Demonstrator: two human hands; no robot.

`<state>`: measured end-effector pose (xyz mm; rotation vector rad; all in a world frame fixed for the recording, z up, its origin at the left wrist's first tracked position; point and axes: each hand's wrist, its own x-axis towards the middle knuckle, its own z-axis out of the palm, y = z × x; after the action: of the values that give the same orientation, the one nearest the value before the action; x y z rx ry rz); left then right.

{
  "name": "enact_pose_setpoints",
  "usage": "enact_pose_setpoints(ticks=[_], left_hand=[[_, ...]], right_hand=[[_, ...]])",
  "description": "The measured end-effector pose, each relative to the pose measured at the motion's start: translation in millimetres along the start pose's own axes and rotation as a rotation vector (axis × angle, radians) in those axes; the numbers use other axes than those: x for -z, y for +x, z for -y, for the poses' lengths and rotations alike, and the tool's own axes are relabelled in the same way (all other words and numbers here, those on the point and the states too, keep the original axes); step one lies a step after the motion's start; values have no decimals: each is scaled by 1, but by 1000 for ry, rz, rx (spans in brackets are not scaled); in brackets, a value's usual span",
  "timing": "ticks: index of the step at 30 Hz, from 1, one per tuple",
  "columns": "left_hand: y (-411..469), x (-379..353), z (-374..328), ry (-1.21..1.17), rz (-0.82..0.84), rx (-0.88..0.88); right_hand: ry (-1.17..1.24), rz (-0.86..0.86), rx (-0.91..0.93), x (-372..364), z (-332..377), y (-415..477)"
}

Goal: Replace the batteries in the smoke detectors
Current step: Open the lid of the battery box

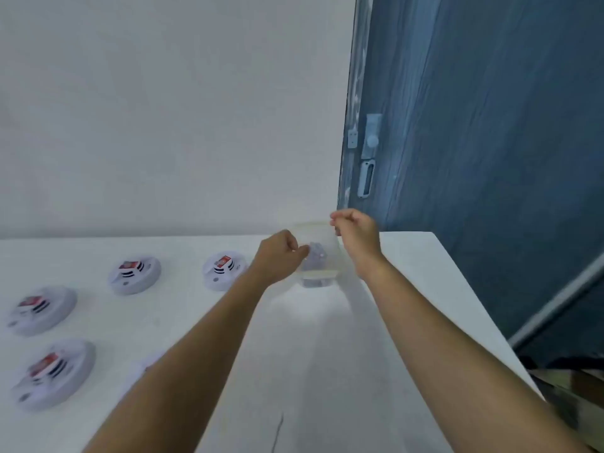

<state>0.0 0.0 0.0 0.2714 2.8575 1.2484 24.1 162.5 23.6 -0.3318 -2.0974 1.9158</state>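
Observation:
A clear plastic container (318,253) with pale tape bands stands at the back of the white table (310,354), against the wall. Blurred grey items lie inside it; I cannot tell what they are. My left hand (279,256) grips the container's left side with curled fingers. My right hand (354,235) is at its upper right corner, fingers curled and pinching at the top edge. Several white round smoke detectors with red labels lie on the left: one (224,269) nearest the container, others (134,274), (41,310), (54,374). My left forearm partly hides another smoke detector (143,364).
A white wall rises behind the table. A blue-grey door (490,142) with a pale handle (371,142) stands to the right. The table's right edge (474,305) runs diagonally toward me, with dark floor and a brown object (575,387) beyond it.

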Motion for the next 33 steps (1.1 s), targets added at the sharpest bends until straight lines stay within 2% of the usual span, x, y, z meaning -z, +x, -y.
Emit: enact_pose_setpoints(ticks=[3, 6, 9, 17, 24, 29, 33], left_hand=[[7, -14, 15, 37, -62, 135], [13, -22, 25, -120, -11, 274], [17, -29, 30, -210, 58, 321], [17, -26, 33, -565, 128, 386], [-5, -13, 36, -626, 264, 452], [-3, -15, 37, -631, 219, 524], [0, -26, 34, -541, 179, 524]], right_hand=[[-183, -69, -72, 1, -24, 0], [-221, -25, -198, 2, -46, 0], [-226, 55, -291, 3, -59, 2], [75, 135, -418, 6, -49, -4], [-79, 220, -557, 18, -55, -9], [-28, 203, -636, 19, -61, -6], [-106, 201, -605, 15, -67, 0]])
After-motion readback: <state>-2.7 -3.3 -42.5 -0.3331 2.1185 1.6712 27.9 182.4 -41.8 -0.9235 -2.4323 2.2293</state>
